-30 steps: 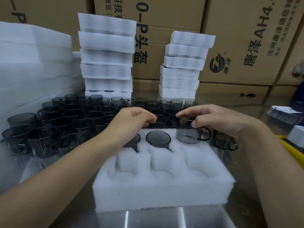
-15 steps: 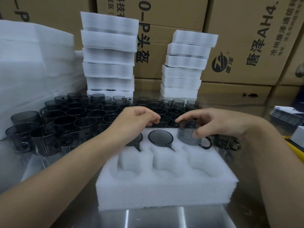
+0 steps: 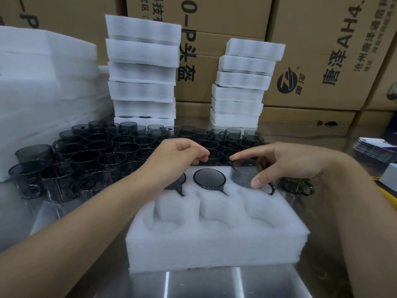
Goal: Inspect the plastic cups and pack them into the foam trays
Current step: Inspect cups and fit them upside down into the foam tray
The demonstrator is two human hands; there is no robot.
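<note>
The foam tray point(image 3: 214, 244) lies in the middle of the worktop point(image 3: 204, 284), its near edge set back from the near edge of the shiny metal, which leaves a bare strip in front. Its three near pockets are unfilled; the three far pockets each hold a smoky grey cup.

The right hand point(image 3: 285, 162) is grasping the right cup point(image 3: 242, 177) in the far right pocket, thumb on the near wall and forefinger over the far rim, with the handle pointing near and right. The middle cup point(image 3: 209, 178) sits low in its pocket with nothing touching it. The left hand point(image 3: 178, 160) is over the left cup point(image 3: 176, 183) and hides most of it. Its fingers are curled, but I cannot tell whether they hold anything.

The far edge of the tray is just beside a tight crowd of loose cups point(image 3: 96, 151), which spreads away to the left. A lone cup point(image 3: 297, 187) stands just off the tray's right side.

Behind the cups rise two stacks of foam trays, a taller stack point(image 3: 141, 67) on the left and a shorter stack point(image 3: 242, 82) on the right. A heap of foam sheets point(image 3: 43, 93) fills the far left. Cardboard boxes point(image 3: 322, 50) with printed lettering close off the back. A pile of cards point(image 3: 376, 150) lies at the right edge.
</note>
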